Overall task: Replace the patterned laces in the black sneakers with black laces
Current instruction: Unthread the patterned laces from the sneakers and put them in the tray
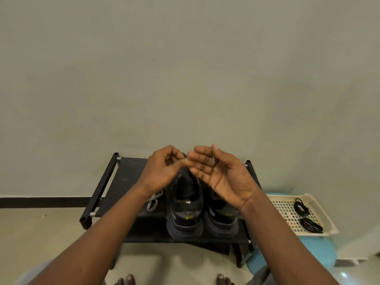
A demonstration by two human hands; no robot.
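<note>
On R hand point(224, 177) palm: patterned lace point(213, 162)

Nothing here can be read as a word, brand, number or sign. The left sneaker point(185, 208) has a pale tag point(187, 202) inside its opening and a small yellow mark point(188, 217) on its heel. Both are too small and blurred to make out. The right sneaker point(221, 222) has a pale patch point(211, 212) near its heel, which is also unreadable.
</note>
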